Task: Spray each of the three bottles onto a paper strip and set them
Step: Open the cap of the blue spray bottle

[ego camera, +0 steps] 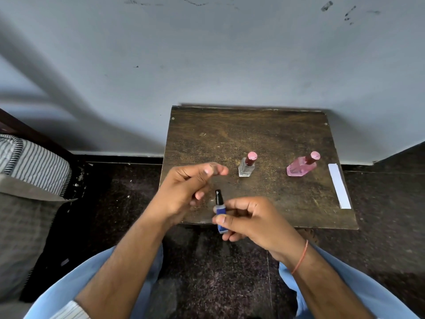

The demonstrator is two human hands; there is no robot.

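**Currently: blue bottle in hand, cap off, no strip at the nozzle**

The right hand (250, 217) grips the blue bottle (221, 216) by its body, thumb across the front, over the near edge of the small wooden table (230, 134). Its black nozzle (218, 196) stands bare and points up and away, which suits a spray aimed forward. The left hand (184, 187) hovers just beside the nozzle, fingers curled with the tips pinched together; whether they hold a small cap cannot be told.

The clear bottle (246, 165) and the pink bottle (301, 166) stand capped and upright, well apart from each other, further back on the table. They appear to be waiting their turn.

The paper strip (339, 185) lies flat along the right edge, clear of all three bottles. Judgement: it must be fetched before spraying, and the left hand is the free one for that.
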